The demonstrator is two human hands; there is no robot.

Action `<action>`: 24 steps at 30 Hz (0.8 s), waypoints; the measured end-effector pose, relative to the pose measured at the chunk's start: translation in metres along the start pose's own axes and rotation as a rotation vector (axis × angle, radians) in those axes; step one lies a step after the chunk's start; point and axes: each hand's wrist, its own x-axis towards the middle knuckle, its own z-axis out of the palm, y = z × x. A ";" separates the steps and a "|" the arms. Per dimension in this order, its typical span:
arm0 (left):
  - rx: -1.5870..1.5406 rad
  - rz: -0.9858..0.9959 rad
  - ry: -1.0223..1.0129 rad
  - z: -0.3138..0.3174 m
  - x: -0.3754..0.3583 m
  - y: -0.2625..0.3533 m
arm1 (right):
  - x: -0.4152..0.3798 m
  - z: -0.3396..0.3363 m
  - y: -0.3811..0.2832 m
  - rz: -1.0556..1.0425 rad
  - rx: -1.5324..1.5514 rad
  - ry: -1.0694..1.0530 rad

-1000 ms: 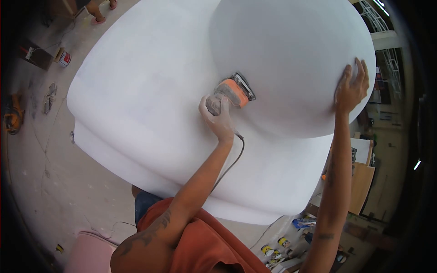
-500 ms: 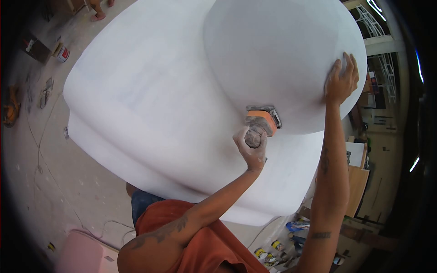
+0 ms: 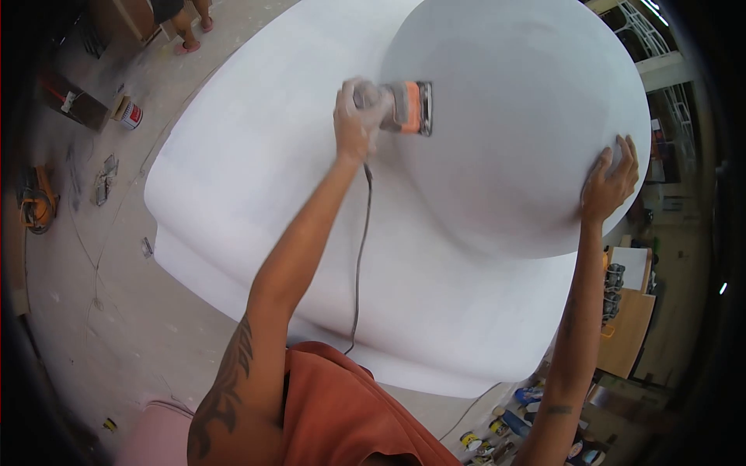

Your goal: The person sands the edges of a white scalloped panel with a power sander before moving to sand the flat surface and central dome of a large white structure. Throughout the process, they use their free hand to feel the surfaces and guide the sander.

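gripping sander (image 3: 406, 107), left hand (image 3: 355, 123)

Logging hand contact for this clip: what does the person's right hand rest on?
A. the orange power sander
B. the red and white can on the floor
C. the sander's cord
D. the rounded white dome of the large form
D: the right hand lies spread on the edge of the rounded white dome, while the left hand grips the orange power sander.

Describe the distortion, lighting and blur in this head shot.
Head view: strong fisheye, with black corners and bent edges; soft even light and gentle shading on the white form; the sander and left hand slightly blurred; the right hand sharper.
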 end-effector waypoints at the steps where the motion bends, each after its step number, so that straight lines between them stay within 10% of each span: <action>1: -0.052 0.018 -0.065 -0.002 0.025 0.000 | 0.001 -0.002 -0.003 0.017 0.005 -0.013; 8: 0.121 -0.233 -0.241 -0.006 0.089 0.053 | 0.002 0.000 -0.002 0.005 0.034 -0.008; 10: 0.187 0.113 -0.101 0.001 0.067 0.027 | 0.002 0.001 -0.001 0.007 0.010 0.000; 24: 0.278 0.562 -0.061 0.085 -0.245 0.068 | 0.000 0.007 -0.010 0.044 0.051 0.056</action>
